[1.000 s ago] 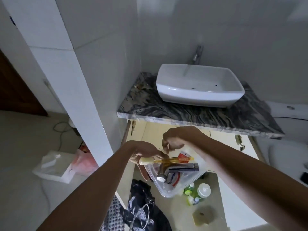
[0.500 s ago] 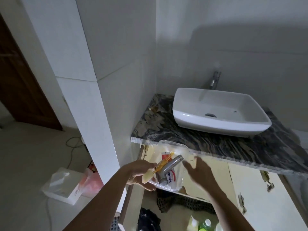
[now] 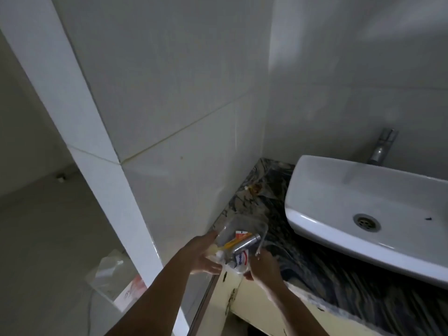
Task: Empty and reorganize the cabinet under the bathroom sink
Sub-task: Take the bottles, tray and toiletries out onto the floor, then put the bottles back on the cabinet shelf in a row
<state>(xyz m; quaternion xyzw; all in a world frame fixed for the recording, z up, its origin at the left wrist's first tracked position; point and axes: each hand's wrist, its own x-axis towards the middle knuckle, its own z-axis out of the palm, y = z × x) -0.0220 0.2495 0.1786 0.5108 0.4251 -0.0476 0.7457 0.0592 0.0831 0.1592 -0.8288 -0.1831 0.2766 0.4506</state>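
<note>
My left hand (image 3: 202, 257) is under and round the near-left side of the clear plastic container (image 3: 242, 241), fingers curled to carry it. My right hand (image 3: 263, 267) grips its near-right rim from the other side, so I've got it held between both, about equally near. The container's far end reaches over the front left corner of the marble table (image 3: 315, 267); its near end hangs off the edge, toward me. Whether the base touches the stone, I can't tell. Inside lie a toothpaste tube (image 3: 241, 258), a metal cylinder (image 3: 246, 244) and a yellow-orange toothbrush (image 3: 232, 243), their long axes running from near-left to far-right. So the move I reckon on is forward and slightly right, sliding it fully onto the table, into the strip between the tiled wall (image 3: 184, 146) and the white sink (image 3: 363, 209). The cabinet's cream front (image 3: 266, 309) sits directly below my wrists.
</note>
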